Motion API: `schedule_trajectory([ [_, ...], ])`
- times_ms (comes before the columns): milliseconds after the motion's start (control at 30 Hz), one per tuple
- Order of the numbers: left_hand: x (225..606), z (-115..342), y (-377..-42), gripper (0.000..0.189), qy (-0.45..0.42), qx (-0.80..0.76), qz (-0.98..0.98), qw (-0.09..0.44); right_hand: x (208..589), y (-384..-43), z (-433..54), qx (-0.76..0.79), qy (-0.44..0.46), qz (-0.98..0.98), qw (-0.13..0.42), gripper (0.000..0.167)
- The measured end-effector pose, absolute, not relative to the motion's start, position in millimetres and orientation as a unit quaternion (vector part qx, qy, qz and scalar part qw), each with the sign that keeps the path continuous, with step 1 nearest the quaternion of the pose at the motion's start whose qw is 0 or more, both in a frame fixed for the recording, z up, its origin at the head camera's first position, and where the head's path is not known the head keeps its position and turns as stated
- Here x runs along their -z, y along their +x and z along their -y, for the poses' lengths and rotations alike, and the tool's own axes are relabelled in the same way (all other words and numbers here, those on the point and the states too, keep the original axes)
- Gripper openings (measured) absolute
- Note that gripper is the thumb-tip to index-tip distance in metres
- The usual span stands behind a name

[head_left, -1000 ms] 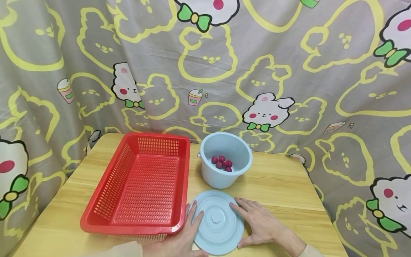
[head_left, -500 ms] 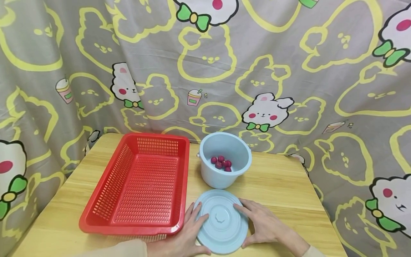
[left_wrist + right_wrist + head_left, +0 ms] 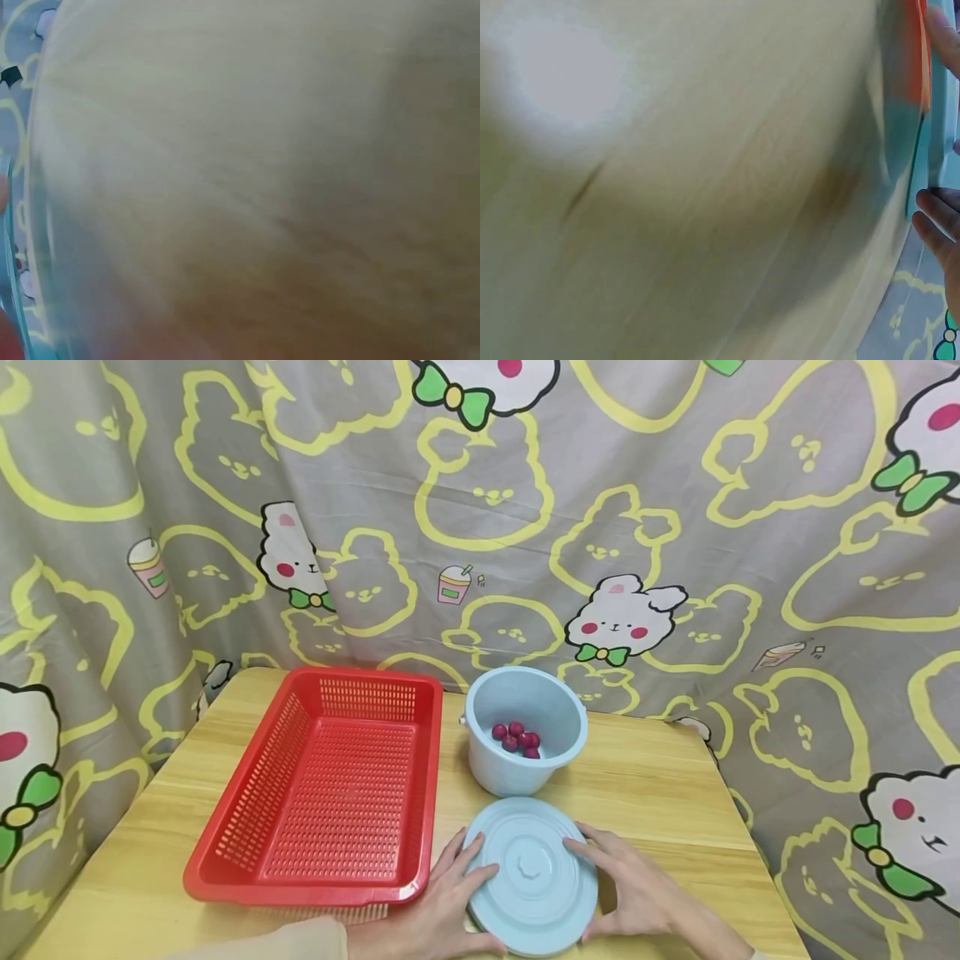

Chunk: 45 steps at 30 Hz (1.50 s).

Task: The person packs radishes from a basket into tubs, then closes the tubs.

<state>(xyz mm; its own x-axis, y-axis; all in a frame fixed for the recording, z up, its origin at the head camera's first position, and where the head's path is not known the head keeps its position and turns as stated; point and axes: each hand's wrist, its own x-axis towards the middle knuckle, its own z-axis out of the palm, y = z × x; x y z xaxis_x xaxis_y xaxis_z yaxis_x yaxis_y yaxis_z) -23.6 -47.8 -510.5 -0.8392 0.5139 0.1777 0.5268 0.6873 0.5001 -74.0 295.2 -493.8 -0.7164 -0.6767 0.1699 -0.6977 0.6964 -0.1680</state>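
Observation:
A round light blue lid [image 3: 532,906] with a small central knob is held between both hands at the table's front. My left hand [image 3: 444,902] grips its left edge, fingertips on the top surface and thumb at the near side. On the opposite edge my right hand [image 3: 637,887] holds it likewise; the right wrist view shows fingers [image 3: 939,217] and thumb spread along the lid's rim [image 3: 943,135]. Just behind the lid stands a light blue bucket [image 3: 510,774] with several dark red round fruits [image 3: 516,740] at its bottom. The left wrist view catches only a sliver of lid [image 3: 10,277].
A large red plastic basket [image 3: 429,760] with perforated walls stands on the left, close beside my left hand. The wooden table [image 3: 660,768] runs back to a grey curtain [image 3: 360,485] with yellow animal outlines, which also hangs at both sides.
Both hands have shifted the lid a little to the right. The bucket, fruits and red basket stay where they were.

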Motion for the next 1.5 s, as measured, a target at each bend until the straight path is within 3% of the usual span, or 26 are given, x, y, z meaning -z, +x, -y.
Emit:
schedule_trajectory([
  [433,483.1,34.9,-23.7,0.088,-0.335,0.259,0.905,0.049,469.9,-55.6,-314.3,-0.122,0.361,0.92,0.096,0.121],
  [767,455.2,37.0,-19.6,0.087,-0.337,0.265,0.902,0.047,445.0,-48.0,-314.9,-0.134,0.36,0.916,0.112,0.121],
  [1100,428.5,43.3,-17.2,0.089,-0.361,0.237,0.89,0.147,422.1,-44.7,-313.8,-0.166,0.368,0.907,0.122,0.121],
  [1500,396.8,56.8,-34.3,0.089,-0.372,0.243,0.882,0.159,393.7,-59.5,-302.0,-0.165,0.362,0.906,0.145,0.12],
])
